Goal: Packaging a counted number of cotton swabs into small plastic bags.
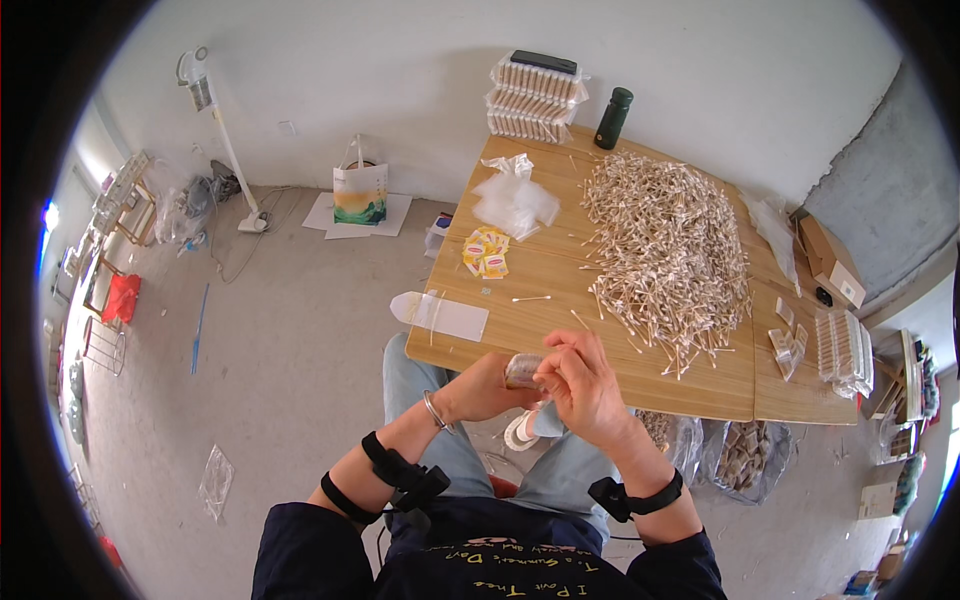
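Bare grey floor and white walls, with a white stick vacuum (225,140) off to the far left of the hands and a printed tote bag (360,190) this side of it. Wooden counter (540,325) sits just beyond the hands. Ahead-left on it: a white card (458,318) with a tapered end, then a pile of yellow-and-white labels (486,252), reddish print too tiny for me to read. Left hand (478,388) is curled around a small clear packet (522,371), pale and roundish, right by the counter's near edge; contents too blurry to call. Dark shirt (520,555) below has yellow lettering. Right hand (585,388) has thumb and forefinger pinched on the packet's right end. Ahead-right is a massive heap of cotton swabs (670,250); well right, stacked clear packs (843,352).
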### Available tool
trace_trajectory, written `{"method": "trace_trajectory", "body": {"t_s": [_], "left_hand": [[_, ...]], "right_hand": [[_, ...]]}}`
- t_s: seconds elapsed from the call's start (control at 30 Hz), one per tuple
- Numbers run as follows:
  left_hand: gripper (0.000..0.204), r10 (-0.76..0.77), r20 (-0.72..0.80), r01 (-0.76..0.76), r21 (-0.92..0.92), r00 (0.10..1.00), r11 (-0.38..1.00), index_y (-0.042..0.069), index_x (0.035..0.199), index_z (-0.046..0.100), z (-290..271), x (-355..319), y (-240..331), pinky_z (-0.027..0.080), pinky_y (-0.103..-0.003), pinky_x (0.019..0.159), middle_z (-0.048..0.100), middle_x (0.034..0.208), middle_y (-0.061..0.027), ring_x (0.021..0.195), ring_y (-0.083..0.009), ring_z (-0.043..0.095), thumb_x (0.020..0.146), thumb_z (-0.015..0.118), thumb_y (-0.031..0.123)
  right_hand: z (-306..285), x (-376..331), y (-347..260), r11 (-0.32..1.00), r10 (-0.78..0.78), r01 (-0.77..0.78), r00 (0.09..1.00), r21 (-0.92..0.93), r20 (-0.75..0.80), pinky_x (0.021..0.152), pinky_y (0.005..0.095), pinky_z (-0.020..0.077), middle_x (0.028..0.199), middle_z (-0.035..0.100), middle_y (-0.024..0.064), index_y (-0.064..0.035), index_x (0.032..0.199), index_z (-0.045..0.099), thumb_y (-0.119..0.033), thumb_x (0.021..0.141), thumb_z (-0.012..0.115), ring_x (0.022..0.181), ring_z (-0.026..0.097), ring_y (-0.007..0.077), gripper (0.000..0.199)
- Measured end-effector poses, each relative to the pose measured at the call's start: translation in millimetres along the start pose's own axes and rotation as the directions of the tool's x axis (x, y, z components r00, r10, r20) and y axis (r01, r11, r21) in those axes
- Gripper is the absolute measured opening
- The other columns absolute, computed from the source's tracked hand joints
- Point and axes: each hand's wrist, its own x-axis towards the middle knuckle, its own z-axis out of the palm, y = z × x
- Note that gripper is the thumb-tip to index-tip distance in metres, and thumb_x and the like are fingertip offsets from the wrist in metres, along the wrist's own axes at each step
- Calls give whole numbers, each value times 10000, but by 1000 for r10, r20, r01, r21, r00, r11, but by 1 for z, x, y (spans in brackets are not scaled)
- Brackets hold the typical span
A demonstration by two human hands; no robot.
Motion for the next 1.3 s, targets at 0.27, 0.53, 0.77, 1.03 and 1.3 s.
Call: {"method": "trace_trajectory", "body": {"t_s": [0.27,0.53,0.77,1.03,1.3], "left_hand": [[275,84,-37,-74,216,996,974,-2,1053,607,-2,0,-4,487,-271,752,668,875,-26,802,-85,575,835,723,118],[298,40,-15,-34,270,999,962,8,1101,610,-5,-2,-3,496,-271,755,670,923,-20,802,-81,575,851,714,132],[288,3,68,-8,76,998,997,28,1124,625,-8,-3,-8,520,-264,806,695,977,-31,874,-86,630,857,701,107],[249,26,68,-28,24,997,999,17,1067,655,-3,11,-2,510,-261,794,701,933,-27,851,-78,618,844,718,108],[283,-5,5,4,189,1000,982,5,1076,638,-5,38,-54,494,-267,786,687,938,-52,855,-100,600,842,724,138]], "right_hand": [[-10,2,3,1000,23,-24,994,15,106,829,392,456,1159,515,146,-33,866,562,-62,820,669,1034,489,337,120],[-12,-3,8,965,90,-108,992,239,87,868,366,457,1151,541,135,-18,912,569,-84,836,682,1032,524,297,151],[-17,-9,22,804,298,-388,919,450,259,865,343,481,1066,616,109,13,1098,605,-57,832,711,985,588,185,295],[-3,-16,26,589,429,-444,880,675,205,685,250,529,959,662,76,25,988,661,-58,866,684,860,630,153,149],[19,-28,59,669,458,-481,867,568,194,744,255,508,952,675,94,12,977,694,-56,868,673,819,632,141,129]]}}
